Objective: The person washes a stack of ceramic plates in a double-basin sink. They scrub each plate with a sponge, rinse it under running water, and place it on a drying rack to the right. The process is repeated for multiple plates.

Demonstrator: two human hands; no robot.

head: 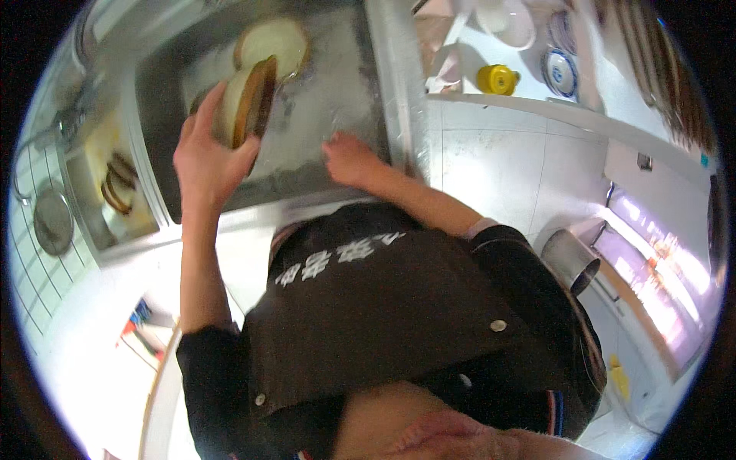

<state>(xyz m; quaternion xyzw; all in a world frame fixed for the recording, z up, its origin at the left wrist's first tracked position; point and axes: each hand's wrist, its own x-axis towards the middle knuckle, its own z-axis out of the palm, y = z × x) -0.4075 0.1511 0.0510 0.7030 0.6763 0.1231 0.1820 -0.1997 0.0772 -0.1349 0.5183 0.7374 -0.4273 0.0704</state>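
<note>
My left hand point(210, 152) grips a brown-rimmed bowl point(250, 106) with a pale inside, tilted on its edge; there may be more than one in the grip. Fingers wrap its far side while the thumb presses the near side. Just beyond it, a round, pale bowl point(279, 43) lies in the large stainless-steel sink point(322, 75). Over the sink's near right part is my right hand point(352, 160), with curled fingers. Blur hides whether anything small is in it.
Left of the sink, a smaller basin point(109, 224) holds several brown curved-edged dishes point(119, 178). A round strainer point(53, 221) is by a wire rack. To the right, a shelf bears a yellow container point(497, 79) and blue-and-white dishes point(559, 73). A metal cylinder point(572, 261) stands lower right.
</note>
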